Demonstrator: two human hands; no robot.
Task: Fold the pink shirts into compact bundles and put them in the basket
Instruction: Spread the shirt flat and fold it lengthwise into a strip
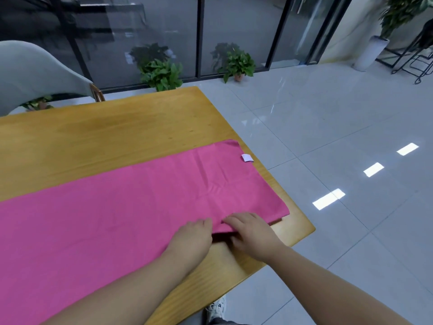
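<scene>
I see the pale tiled floor (339,137) filling the right side of my view, with bright ceiling-light reflections on it, and a dark glass wall (164,31) running along the far side. In front of me the wooden desk (105,137) stretches from the left edge to a rounded corner on the right. A pink shirt (128,207) lies flat across it as a long band from the lower left to near the right-hand end, its far right corner close to the desk's edge; the near right corner sits just inside the desk's front edge. A grey chair (28,73) stands at the far left end of the desk.

Two potted plants (161,73) sit on the floor against the glass, and a taller plant in a white pot (372,52) stands at the far right.

Both my hands meet at the near hem of the shirt, close to its right end. My left hand (192,235) lies on the fabric with the fingers curled over the hem, so I read its grip as closed round the shirt's edge. My right hand (250,231) touches the same hem just beside it, fingers on top and thumb tucked under, pinching the cloth.

A small white label (247,157) pokes out at the shirt's far right edge. A sneaker (216,309) shows on the floor below the desk.
</scene>
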